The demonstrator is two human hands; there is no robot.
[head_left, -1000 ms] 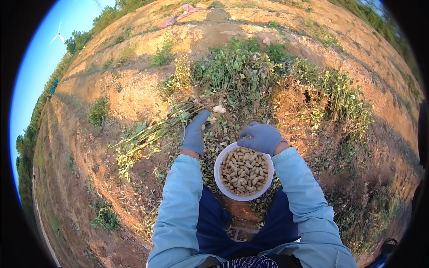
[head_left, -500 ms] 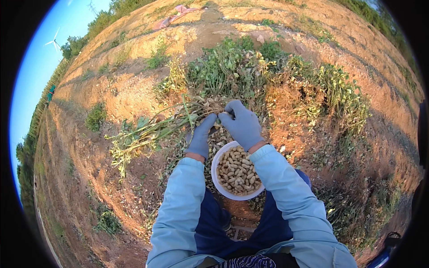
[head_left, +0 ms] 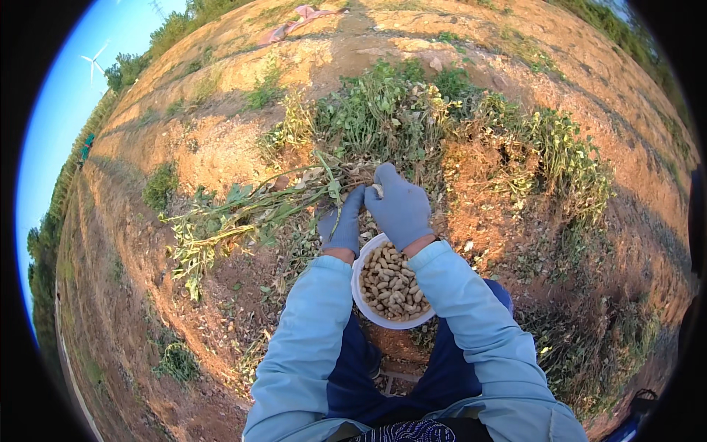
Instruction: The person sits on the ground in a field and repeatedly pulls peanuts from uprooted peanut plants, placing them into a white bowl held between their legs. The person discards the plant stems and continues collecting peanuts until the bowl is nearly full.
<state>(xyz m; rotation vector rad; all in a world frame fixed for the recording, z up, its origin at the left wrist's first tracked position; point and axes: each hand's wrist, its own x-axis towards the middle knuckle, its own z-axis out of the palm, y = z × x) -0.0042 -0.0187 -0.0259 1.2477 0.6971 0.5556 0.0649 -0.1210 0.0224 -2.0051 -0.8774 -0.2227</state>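
A pulled-up bunch of peanut plants (head_left: 269,205) lies sideways, its leafy stems reaching left and its root end by my fingers. My left hand (head_left: 342,222), in a grey-blue glove, is closed round the stems near the roots. Close beside it, my gloved right hand (head_left: 401,212) is closed at the root end, with a pale peanut (head_left: 378,190) showing between thumb and fingers. Just below both hands, a white round bucket (head_left: 356,293) stands between my knees. Unshelled peanuts (head_left: 392,283) fill much of it.
A heap of uprooted plants (head_left: 383,110) lies beyond my hands, with more plants (head_left: 563,158) at the right. Dry leaves litter the reddish soil. Far off are a pink cloth (head_left: 291,26), a wind turbine (head_left: 93,62) and a figure in green (head_left: 87,147).
My left hand has shifted slightly right and up, and the bunch has turned a little with it. A peanut now shows in my right hand's fingers.
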